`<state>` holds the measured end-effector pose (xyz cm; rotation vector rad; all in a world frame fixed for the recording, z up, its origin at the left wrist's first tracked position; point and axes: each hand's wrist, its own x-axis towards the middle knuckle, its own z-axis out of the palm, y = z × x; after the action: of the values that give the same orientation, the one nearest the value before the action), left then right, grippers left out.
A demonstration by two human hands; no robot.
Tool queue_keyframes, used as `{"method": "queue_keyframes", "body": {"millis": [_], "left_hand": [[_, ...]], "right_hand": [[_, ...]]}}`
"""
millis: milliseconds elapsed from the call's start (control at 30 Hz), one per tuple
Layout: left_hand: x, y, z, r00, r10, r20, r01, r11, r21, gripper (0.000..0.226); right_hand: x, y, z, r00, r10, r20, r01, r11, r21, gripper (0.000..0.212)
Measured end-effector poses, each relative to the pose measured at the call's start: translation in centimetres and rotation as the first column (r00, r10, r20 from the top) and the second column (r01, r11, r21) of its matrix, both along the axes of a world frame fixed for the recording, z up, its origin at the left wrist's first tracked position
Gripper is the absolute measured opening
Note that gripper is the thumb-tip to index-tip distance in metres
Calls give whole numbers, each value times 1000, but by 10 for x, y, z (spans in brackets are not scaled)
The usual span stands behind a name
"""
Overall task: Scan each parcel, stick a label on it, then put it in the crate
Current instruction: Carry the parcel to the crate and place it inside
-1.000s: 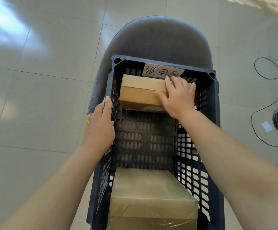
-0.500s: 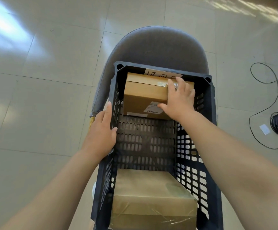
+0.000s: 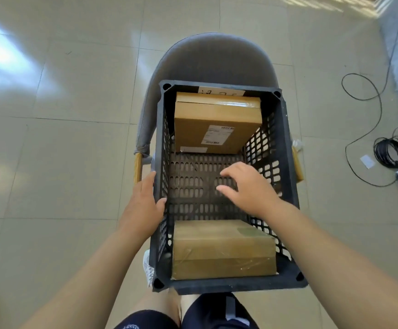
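The black perforated crate (image 3: pixel 286 162) sits on the seat of a grey upholstered chair (image 3: pixel 207 60), which stands on a tiled floor (image 3: pixel 62 115).

Crate contents — two cardboard parcels:
- The far parcel (image 3: pixel 217 122) leans against the far wall of the crate, tilted, with its lower edge on the crate bottom. A white shipping label (image 3: pixel 218 135) is visible on the face turned toward the camera; a second small white strip lies near its lower left edge, and the print on both is too small to read.
- The near parcel (image 3: pixel 221 248) lies flat at the near end of the crate, wrapped in clear tape. Whether it carries a label cannot be told from this angle.
- The perforated bottom between the two parcels is bare.

A white paper tag (image 3: pixel 221 91) with handwriting is fixed to the far rim of the crate.

Hand states:
- The left hand (image 3: pixel 143 205) clasps the left wall of the crate — thumb inside, fingers on the outside.
- The right hand (image 3: pixel 248 188) hovers over the middle of the crate, fingers loosely spread and slightly curled, holding nothing. It is well apart from the far parcel.

A coiled black cable (image 3: pixel 391 148) lies on the floor to the right of the chair, with a white scrap beside it.
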<state>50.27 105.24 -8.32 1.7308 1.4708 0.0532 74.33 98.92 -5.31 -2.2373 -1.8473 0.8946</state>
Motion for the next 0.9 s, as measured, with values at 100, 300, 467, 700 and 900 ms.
{"method": "queue_keyframes", "body": {"millis": [100,300,467,700,900], "left_hand": [[-7,-17,1,998,-60,-22,60,997,-39,67],[-9,-32,4,981,-170,-93,169,985,-20,76],[-8,-33,4,972,-198,-125,198,980,-10,75],[-8,-31,5,985,-146,-88,142,989,-51,71],[-2,-7,9,999,-40,-34,40,999,-23,41]], "right_hand": [[-20,-47,0,998,8,-59,-15,993,-113,42],[-40,-101,-5,986,167,-1,-159,937,-310,45],[-47,-109,-22,959,182,219,-102,937,-335,50],[-43,-76,-26,962,168,215,-81,928,-364,83],[-19,-36,-20,975,121,184,-69,961,-267,78]]}}
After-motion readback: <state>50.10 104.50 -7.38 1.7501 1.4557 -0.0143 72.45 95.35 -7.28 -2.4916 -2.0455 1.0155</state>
